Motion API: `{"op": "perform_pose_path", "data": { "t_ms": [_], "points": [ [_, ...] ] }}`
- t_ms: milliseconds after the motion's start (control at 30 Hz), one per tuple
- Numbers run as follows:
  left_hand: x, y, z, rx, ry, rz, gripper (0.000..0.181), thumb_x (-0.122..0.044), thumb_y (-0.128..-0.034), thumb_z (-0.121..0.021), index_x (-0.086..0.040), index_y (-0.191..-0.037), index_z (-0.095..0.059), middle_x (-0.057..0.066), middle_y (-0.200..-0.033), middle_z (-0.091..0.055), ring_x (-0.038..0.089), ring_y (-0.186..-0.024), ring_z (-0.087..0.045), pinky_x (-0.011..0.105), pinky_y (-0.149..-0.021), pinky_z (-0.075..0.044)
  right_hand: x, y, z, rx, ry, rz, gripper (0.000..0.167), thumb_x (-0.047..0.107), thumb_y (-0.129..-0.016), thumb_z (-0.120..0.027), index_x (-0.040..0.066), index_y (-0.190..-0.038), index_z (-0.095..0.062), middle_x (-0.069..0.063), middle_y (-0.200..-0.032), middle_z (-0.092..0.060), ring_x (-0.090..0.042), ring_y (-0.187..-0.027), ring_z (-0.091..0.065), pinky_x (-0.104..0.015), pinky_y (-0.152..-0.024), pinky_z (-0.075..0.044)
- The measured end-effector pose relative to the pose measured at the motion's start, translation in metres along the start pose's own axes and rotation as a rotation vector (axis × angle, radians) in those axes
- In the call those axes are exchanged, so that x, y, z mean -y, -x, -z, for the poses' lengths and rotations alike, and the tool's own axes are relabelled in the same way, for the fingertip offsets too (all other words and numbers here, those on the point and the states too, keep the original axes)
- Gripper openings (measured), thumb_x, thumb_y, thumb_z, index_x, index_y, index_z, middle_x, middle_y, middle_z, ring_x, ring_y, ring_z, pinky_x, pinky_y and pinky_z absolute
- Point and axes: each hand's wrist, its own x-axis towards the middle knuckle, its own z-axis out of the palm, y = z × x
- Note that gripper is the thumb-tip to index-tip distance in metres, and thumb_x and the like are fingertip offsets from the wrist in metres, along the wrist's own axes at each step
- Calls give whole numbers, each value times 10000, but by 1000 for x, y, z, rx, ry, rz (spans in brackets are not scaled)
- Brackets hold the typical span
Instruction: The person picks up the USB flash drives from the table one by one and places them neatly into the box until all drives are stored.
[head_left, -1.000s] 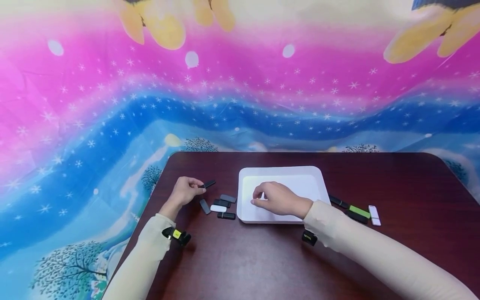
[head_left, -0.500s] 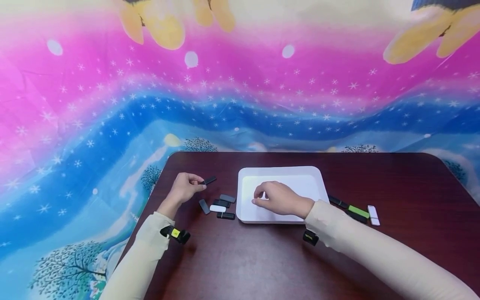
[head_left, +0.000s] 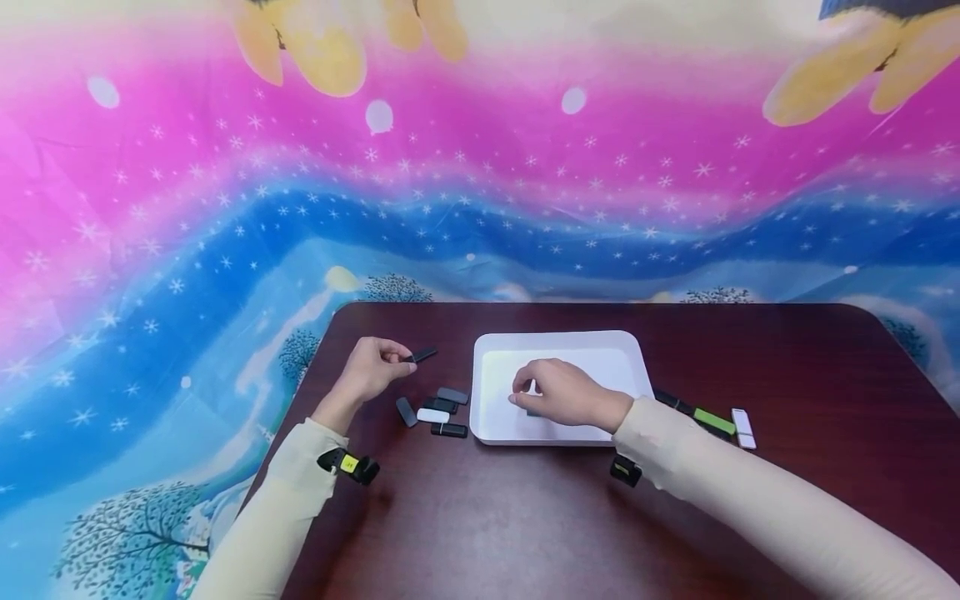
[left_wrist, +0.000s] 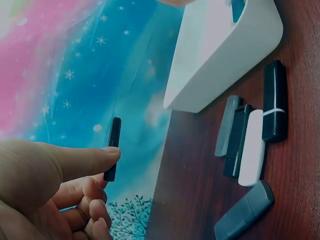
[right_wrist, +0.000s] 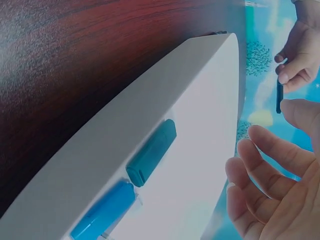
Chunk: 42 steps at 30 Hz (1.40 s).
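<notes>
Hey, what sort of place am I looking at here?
Probably a staged recording spot, indoors: a colorful printed backdrop fills the view behind a dark table, and a small black device sits on each sleeve.

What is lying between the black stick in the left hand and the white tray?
Nothing: in the head view, only bare tabletop shows between the black stick in the left hand and the white tray.

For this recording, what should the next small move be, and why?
Probably the left hand should carry its black stick rightward over the white tray: the stick is pinched and raised off the table, while a teal stick and a blue stick lie inside, and the right hand holds nothing.
</notes>
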Motion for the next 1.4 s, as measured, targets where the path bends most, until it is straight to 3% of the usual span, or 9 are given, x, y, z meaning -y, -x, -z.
{"op": "perform_pose_path", "data": {
  "t_ms": [767,1100,1400],
  "points": [
    [-31,3,-4,23,-13,-101,201,-148,-917,-741,-29,-1079,-736,4,-742,-501,186,-703,-453,307,-659,-390,-15,9,11,-3,-28,-73,186,276,-954,-699,130,-1054,-759,15,-970,-733,-95,-817,-599,-318,-777,-516],
    [-46,2,-14,21,0,-142,197,-149,-908,-750,-29,-1064,-738,6,-739,-506,177,-671,-452,286,-594,-385,-21,12,15,-12,-3,-91,181,280,-960,-689,137,-1050,-757,30,-961,-733,-92,-828,-607,-315,-761,-509],
    [-55,1,-23,42,18,-133,169,-141,-899,-760,-46,-1037,-745,10,-737,-513,177,-655,-450,287,-584,-380,-24,15,18,-11,-5,-105,182,274,-962,-688,131,-1048,-759,21,-957,-736,-99,-821,-611,-322,-764,-518]
  ]
}}
